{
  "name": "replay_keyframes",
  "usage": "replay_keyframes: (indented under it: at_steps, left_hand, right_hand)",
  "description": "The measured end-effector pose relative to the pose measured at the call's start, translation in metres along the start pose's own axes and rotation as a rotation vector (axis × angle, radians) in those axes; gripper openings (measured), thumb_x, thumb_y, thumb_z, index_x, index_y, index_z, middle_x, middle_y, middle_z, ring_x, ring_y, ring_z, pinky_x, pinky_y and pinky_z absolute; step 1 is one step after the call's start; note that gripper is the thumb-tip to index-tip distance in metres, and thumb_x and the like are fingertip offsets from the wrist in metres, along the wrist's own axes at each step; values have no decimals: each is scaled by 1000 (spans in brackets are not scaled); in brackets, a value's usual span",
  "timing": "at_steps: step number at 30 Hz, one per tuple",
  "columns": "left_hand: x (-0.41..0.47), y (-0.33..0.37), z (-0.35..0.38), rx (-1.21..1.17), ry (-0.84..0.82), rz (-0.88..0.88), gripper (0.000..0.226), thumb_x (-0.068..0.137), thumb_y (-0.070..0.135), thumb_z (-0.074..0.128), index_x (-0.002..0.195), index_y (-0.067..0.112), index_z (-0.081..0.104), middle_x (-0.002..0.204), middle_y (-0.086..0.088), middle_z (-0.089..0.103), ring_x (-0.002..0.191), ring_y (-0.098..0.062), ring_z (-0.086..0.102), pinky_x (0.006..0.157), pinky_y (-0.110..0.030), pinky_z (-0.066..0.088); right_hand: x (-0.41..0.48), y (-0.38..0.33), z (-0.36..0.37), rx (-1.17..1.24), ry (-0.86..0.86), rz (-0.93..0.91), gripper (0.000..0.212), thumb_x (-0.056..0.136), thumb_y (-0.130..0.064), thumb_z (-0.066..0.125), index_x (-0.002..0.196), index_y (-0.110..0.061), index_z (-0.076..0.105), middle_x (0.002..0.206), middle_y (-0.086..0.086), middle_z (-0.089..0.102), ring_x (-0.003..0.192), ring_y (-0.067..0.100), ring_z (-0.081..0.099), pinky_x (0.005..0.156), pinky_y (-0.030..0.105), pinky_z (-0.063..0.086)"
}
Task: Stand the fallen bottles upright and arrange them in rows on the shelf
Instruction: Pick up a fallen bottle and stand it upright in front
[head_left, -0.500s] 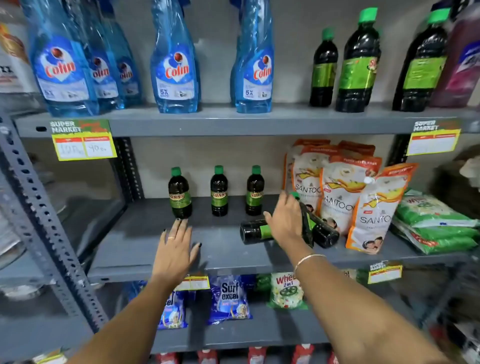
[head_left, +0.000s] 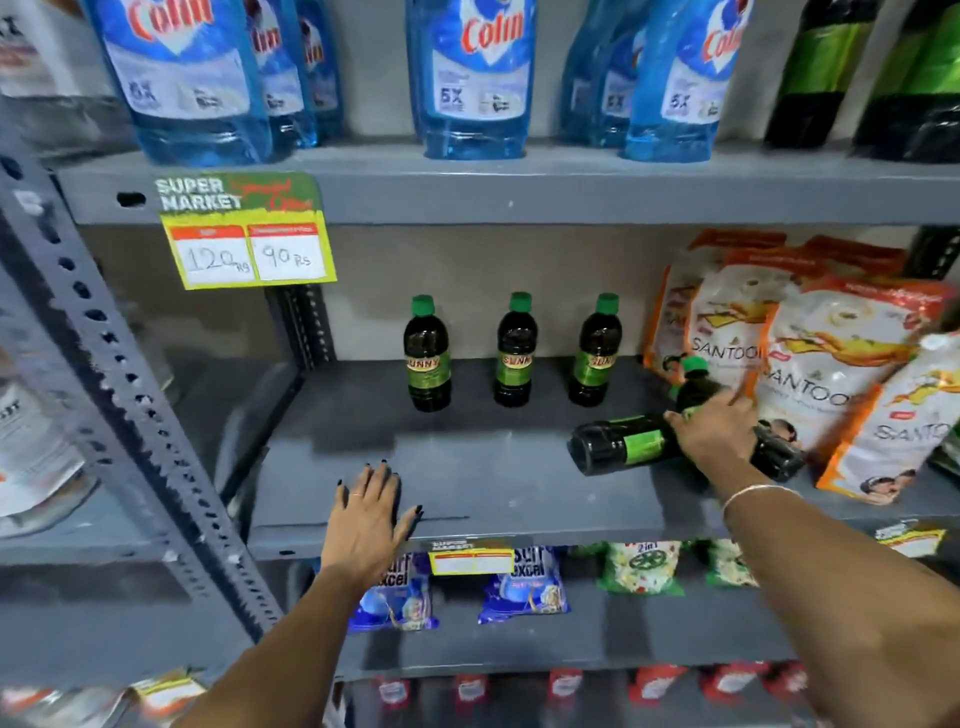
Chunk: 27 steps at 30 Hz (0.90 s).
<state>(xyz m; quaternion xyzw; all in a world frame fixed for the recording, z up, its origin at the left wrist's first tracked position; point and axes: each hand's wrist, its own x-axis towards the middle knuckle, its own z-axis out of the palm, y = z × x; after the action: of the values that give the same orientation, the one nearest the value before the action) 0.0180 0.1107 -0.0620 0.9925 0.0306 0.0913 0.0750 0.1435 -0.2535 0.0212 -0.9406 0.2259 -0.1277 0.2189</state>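
**Fallen bottles, right side of middle shelf**

Head view: left hand (head_left: 370, 514) flat, fingers spread, at the shelf (head_left: 467, 483) front edge; bare room ahead. Right hand (head_left: 719, 428) lies over fallen bottles (head_left: 618, 446) beside pouches (head_left: 831, 364); its grip cannot be told. Three upright bottles (head_left: 514, 353) stand at the back.

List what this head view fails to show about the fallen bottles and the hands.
- Fallen bottles: right hand covers their middle, so their count and the grip stay unclear.
- Left hand: touching the shelf or hovering, cannot tell.
- Blue bottles: tops cut off by the upper edge.
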Motion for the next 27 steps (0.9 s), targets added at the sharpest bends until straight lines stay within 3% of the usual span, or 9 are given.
replay_keyframes:
  at_steps: [3,6,9,14,27]
  left_hand:
    - [1,-17,9,-15,-29,14,95,78,69,-9,133,12,45,144,-10,44,135,-28,37,110,-50,29]
    - [-1,-20,8,-6,-77,-14,85,88,60,-5,121,12,57,127,-10,61,119,-29,56,97,-54,45]
    - [-2,-22,8,14,-66,-35,78,92,54,0,116,12,60,119,-10,66,112,-29,61,90,-53,50]
    - [0,-18,15,24,-47,-28,58,86,45,26,120,10,58,124,-12,63,115,-31,58,95,-54,46]
    - [1,-16,16,-2,-4,-46,61,84,45,24,121,9,57,127,-14,60,119,-32,55,99,-55,41]
  right_hand:
    - [4,-1,7,28,2,90,85,78,-34,73,137,4,26,142,27,32,133,43,29,106,53,33]
    - [7,1,9,62,-22,152,85,77,-33,74,138,1,25,144,25,31,135,42,27,107,54,32]
    - [8,-2,12,64,-40,162,85,77,-31,74,139,1,24,145,25,30,135,42,27,107,54,32]
    - [18,-2,8,75,-70,191,86,78,-30,73,140,0,21,146,24,30,136,41,27,105,54,34]
    - [12,-7,4,96,67,164,77,73,-32,77,130,-1,36,133,25,40,128,40,34,98,56,40]
